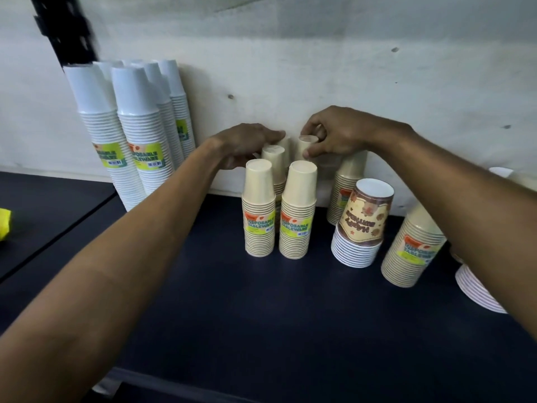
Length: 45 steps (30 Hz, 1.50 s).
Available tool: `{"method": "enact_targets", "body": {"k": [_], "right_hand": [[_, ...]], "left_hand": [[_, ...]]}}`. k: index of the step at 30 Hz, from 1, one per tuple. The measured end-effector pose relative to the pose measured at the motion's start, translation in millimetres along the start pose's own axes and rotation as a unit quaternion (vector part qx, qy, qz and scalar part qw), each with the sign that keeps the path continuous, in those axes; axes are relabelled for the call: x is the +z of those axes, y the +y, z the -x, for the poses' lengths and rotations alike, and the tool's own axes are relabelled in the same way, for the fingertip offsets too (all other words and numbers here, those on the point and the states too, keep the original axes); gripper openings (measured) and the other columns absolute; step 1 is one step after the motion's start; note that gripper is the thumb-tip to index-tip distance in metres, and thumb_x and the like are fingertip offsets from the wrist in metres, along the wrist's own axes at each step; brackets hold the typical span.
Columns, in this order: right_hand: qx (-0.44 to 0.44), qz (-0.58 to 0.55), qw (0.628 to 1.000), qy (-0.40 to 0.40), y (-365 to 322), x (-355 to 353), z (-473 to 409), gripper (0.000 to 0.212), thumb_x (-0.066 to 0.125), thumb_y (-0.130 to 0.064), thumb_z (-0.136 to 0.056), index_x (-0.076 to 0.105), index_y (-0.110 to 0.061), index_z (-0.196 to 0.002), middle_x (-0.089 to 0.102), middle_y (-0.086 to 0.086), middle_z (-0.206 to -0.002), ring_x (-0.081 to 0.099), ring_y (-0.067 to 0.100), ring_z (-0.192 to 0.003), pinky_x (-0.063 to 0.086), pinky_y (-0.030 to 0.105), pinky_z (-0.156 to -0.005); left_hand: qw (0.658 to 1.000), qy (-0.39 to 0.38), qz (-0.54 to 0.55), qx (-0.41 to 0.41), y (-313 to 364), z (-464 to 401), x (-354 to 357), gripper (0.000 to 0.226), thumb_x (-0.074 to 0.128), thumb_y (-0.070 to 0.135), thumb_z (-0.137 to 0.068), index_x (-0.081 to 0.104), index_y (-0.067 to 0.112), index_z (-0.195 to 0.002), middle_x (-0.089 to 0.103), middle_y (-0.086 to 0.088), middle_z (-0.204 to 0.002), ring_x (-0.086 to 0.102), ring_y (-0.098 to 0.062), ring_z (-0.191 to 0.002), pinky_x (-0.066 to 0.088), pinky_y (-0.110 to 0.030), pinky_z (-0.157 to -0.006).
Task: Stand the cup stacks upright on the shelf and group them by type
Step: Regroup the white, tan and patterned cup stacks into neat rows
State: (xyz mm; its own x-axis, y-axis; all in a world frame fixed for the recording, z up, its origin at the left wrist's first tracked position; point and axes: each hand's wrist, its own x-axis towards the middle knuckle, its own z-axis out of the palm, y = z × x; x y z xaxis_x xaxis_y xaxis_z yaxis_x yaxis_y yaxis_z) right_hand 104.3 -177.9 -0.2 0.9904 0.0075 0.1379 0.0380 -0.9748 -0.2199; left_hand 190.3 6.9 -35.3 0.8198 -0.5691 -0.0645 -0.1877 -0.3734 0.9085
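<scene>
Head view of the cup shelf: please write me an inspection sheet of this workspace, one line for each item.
Surface: dark blue shelf top, bare in front.
Job's things: tall white plastic cup stacks upright at left; cream paper cup stacks upright in the middle; two more cream stacks at right; brown printed birthday cup stack between them.
Clutter: yellow object at left edge; white plates at right.
Grippers: left hand rests on a rear cream stack; right hand fingers pinch another.
Cables: nothing seen.
Surroundings: pale board wall behind.
</scene>
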Motion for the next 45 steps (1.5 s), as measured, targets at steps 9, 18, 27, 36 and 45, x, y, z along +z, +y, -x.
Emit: {"method": "enact_targets", "body": {"k": [9,18,27,36,45], "right_hand": [[0.015,-0.002,1.0,0.001,-2.0,-5.0,11.9,0.059,0.077,-0.034,-0.082,0.056,-0.01,-0.132,0.061,0.006,-0.128,0.057,0.021,-0.114,0.044,0.031,-0.097],[0.144,0.109,0.981,-0.076,19.8,-28.2,42.5,0.053,0.077,-0.05,-0.076,0.066,-0.015,-0.116,0.069,0.007,-0.114,0.068,0.027,-0.098,0.055,0.038,-0.087],[0.126,0.023,0.992,-0.023,8.5,-20.4,37.8,0.039,0.078,-0.031,-0.081,0.064,-0.014,-0.113,0.07,-0.001,-0.075,0.071,0.017,-0.071,0.056,0.032,-0.078],[0.115,0.099,0.988,-0.001,7.6,-17.9,34.8,0.052,0.068,-0.047,-0.085,0.067,-0.005,-0.116,0.068,0.013,-0.116,0.063,0.03,-0.103,0.052,0.041,-0.092],[0.028,-0.056,0.993,-0.098,-39.9,-41.1,74.1,0.04,0.068,-0.054,-0.082,0.07,-0.022,-0.107,0.071,-0.003,-0.101,0.065,0.014,-0.091,0.049,0.027,-0.07]], "left_hand": [[0.999,0.02,0.013,-0.022,-4.6,11.5,-8.4,0.046,0.056,0.052,-0.093,0.064,0.011,-0.113,0.068,-0.005,-0.116,0.065,-0.019,-0.101,0.055,-0.033,-0.082],[0.996,0.024,-0.08,-0.017,15.3,45.5,-30.7,0.048,0.063,0.046,-0.091,0.061,0.009,-0.121,0.065,-0.006,-0.113,0.067,-0.023,-0.103,0.059,-0.035,-0.084],[0.993,-0.019,-0.111,-0.029,13.4,53.0,-19.7,0.035,0.064,0.038,-0.092,0.066,0.011,-0.114,0.067,-0.005,-0.115,0.065,-0.02,-0.096,0.059,-0.025,-0.072],[0.994,-0.017,-0.107,-0.02,11.1,56.0,-21.5,0.036,0.063,0.041,-0.092,0.065,0.011,-0.114,0.068,-0.002,-0.112,0.067,-0.02,-0.094,0.06,-0.027,-0.074],[0.991,-0.038,-0.128,-0.001,20.2,61.7,-21.4,0.033,0.073,0.039,-0.085,0.068,0.022,-0.113,0.071,0.001,-0.109,0.068,-0.014,-0.086,0.055,-0.022,-0.062]]}}
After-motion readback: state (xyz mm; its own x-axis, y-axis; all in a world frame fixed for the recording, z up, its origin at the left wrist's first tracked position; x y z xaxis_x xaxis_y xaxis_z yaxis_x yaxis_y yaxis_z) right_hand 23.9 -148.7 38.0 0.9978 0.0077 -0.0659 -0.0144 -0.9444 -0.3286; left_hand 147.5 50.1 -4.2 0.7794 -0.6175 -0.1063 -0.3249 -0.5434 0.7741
